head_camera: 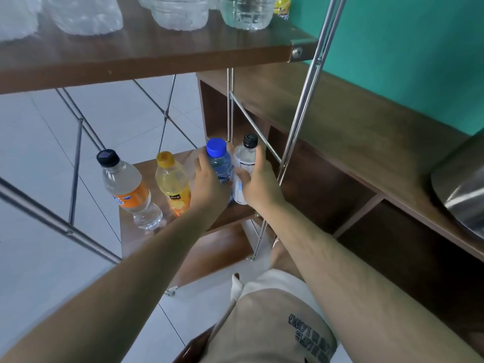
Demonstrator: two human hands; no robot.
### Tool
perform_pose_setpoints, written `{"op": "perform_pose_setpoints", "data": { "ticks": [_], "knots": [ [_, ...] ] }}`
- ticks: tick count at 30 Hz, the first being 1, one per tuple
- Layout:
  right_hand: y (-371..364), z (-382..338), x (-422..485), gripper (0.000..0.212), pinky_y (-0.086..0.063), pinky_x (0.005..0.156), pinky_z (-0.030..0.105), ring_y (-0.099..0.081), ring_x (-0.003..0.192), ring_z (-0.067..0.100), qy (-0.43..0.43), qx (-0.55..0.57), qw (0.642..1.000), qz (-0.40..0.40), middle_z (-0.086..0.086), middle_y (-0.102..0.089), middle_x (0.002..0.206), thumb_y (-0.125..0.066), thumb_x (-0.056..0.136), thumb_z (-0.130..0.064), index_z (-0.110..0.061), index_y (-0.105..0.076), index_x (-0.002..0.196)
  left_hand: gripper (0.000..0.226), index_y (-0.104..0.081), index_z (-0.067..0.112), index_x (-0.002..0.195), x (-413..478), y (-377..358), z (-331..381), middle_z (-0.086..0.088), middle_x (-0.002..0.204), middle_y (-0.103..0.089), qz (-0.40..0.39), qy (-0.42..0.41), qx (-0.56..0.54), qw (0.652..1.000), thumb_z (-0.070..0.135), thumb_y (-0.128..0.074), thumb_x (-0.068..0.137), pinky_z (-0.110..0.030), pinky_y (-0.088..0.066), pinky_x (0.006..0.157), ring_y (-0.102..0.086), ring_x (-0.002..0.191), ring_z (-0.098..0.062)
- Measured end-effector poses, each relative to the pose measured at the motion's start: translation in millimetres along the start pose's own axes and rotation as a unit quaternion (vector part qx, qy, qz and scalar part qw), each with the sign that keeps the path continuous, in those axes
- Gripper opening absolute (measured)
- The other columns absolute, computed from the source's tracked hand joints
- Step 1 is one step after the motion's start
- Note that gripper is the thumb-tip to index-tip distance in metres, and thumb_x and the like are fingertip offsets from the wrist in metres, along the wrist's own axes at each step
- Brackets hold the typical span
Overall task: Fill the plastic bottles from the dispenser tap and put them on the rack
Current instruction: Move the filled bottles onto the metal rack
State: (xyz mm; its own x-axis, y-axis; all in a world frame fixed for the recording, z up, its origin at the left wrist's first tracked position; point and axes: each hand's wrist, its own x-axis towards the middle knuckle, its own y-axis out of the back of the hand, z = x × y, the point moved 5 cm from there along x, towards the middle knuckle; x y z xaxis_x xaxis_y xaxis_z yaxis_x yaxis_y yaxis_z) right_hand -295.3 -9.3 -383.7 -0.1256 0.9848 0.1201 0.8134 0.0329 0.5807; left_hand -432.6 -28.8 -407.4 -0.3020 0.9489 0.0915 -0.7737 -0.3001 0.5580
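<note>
On the lower shelf of the metal-framed rack, four small plastic bottles stand in a loose row, all capped and upright. The left hand is wrapped round the blue-capped bottle, thumb on its near side and fingers curled behind it. Just beside it, the right hand grips the white-labelled bottle with the black cap, thumb across the label. These two bottles sit almost touching at the shelf's back right corner; their bases are hidden, so I cannot tell whether they rest on the wood. To the left of the hands, untouched, stand an orange-labelled bottle and a yellow-capped bottle, near each other. On the upper shelf three large clear bottle bases show, cut by the frame edge, along with one yellow-labelled bottle behind them.
</note>
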Motion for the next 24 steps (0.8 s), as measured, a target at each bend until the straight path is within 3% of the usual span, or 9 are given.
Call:
{"op": "perform_pose_setpoints", "data": {
  "ticks": [4,8,11,13,15,17,20,22,24],
  "knots": [
    [2,-3,-2,0.079,-0.043,0.114,0.042,-0.047,0.145,0.028,-0.018,-0.036,0.999,-0.024,0.012,-0.036,0.166,-0.06,0.105,-0.019,-0.017,-0.009,0.166,0.097,-0.018,0.017,0.16,-3,0,4,-0.009,0.151,-0.043,-0.003,-0.001,0.006,1.0,0.005,-0.079,0.086,-0.037,-0.043,0.105,-0.048,0.136,-0.03],
    [15,-9,-9,0.07,-0.046,0.104,0.041,-0.057,0.133,0.036,-0.056,-0.062,0.996,-0.035,0.015,-0.047,0.157,-0.052,0.109,-0.029,-0.022,-0.013,0.166,0.116,-0.003,0.023,0.165,-12,13,18,-0.005,0.165,-0.027,-0.011,-0.011,0.023,1.0,0.009,-0.084,0.084,-0.047,-0.038,0.12,-0.032,0.151,-0.026],
    [35,-23,-20,0.054,-0.049,0.095,0.043,-0.061,0.124,0.04,-0.036,-0.123,0.991,-0.029,0.018,-0.059,0.144,-0.045,0.111,-0.032,-0.018,-0.029,0.16,0.097,-0.005,0.022,0.166,-23,26,40,-0.001,0.171,-0.015,0.005,-0.073,0.069,0.995,0.017,-0.072,0.096,-0.046,-0.031,0.125,-0.021,0.156,-0.024],
    [54,-38,-34,0.04,-0.05,0.085,0.045,-0.064,0.115,0.042,-0.008,-0.169,0.986,-0.014,0.018,-0.067,0.129,-0.042,0.112,-0.033,-0.014,-0.045,0.147,0.077,-0.014,0.019,0.164,-37,33,63,0.0,0.173,-0.008,0.008,-0.136,0.132,0.982,0.025,-0.061,0.104,-0.044,-0.027,0.125,-0.015,0.159,-0.024],
    [82,-54,-51,0.031,-0.049,0.073,0.044,-0.067,0.103,0.041,0.027,-0.22,0.975,0.027,0.014,-0.072,0.113,-0.041,0.111,-0.033,-0.016,-0.055,0.132,0.055,-0.038,0.011,0.154,-54,40,96,-0.011,0.165,-0.03,0.026,-0.239,0.17,0.956,0.023,-0.059,0.104,-0.044,-0.036,0.118,-0.033,0.15,-0.031],
    [118,-71,-72,0.027,-0.052,0.068,0.043,-0.069,0.091,0.037,0.068,-0.263,0.958,0.087,0.009,-0.074,0.102,-0.042,0.11,-0.033,-0.018,-0.06,0.122,0.034,-0.057,0.005,0.134,-71,44,135,-0.017,0.138,-0.055,0.042,-0.329,0.167,0.928,0.016,-0.06,0.102,-0.049,-0.049,0.101,-0.055,0.124,-0.038],
    [180,-94,-103,0.028,-0.052,0.068,0.038,-0.069,0.085,0.028,0.101,-0.317,0.928,0.167,0.002,-0.073,0.097,-0.038,0.111,-0.036,-0.021,-0.061,0.115,0.022,-0.063,0.003,0.12,-88,38,199,-0.016,0.113,-0.062,0.018,-0.404,0.141,0.904,0.016,-0.058,0.102,-0.05,-0.051,0.084,-0.06,0.102,-0.039],
    [228,-106,-122,0.028,-0.046,0.065,0.034,-0.069,0.085,0.027,0.107,-0.349,0.905,0.22,0.001,-0.073,0.094,-0.039,0.11,-0.036,-0.021,-0.063,0.112,0.021,-0.064,0.004,0.117,-98,29,247,-0.014,0.109,-0.062,0.003,-0.461,0.125,0.878,0.018,-0.057,0.103,-0.05,-0.051,0.084,-0.062,0.1,-0.038],
    [278,-119,-135,0.028,-0.049,0.067,0.036,-0.068,0.087,0.03,0.106,-0.367,0.888,0.256,0.003,-0.072,0.095,-0.042,0.109,-0.035,-0.019,-0.064,0.111,0.024,-0.064,0.006,0.118,-106,21,299,-0.012,0.11,-0.063,0.005,-0.504,0.102,0.858,0.023,-0.056,0.103,-0.047,-0.052,0.085,-0.063,0.1,-0.036]
  ]
}}
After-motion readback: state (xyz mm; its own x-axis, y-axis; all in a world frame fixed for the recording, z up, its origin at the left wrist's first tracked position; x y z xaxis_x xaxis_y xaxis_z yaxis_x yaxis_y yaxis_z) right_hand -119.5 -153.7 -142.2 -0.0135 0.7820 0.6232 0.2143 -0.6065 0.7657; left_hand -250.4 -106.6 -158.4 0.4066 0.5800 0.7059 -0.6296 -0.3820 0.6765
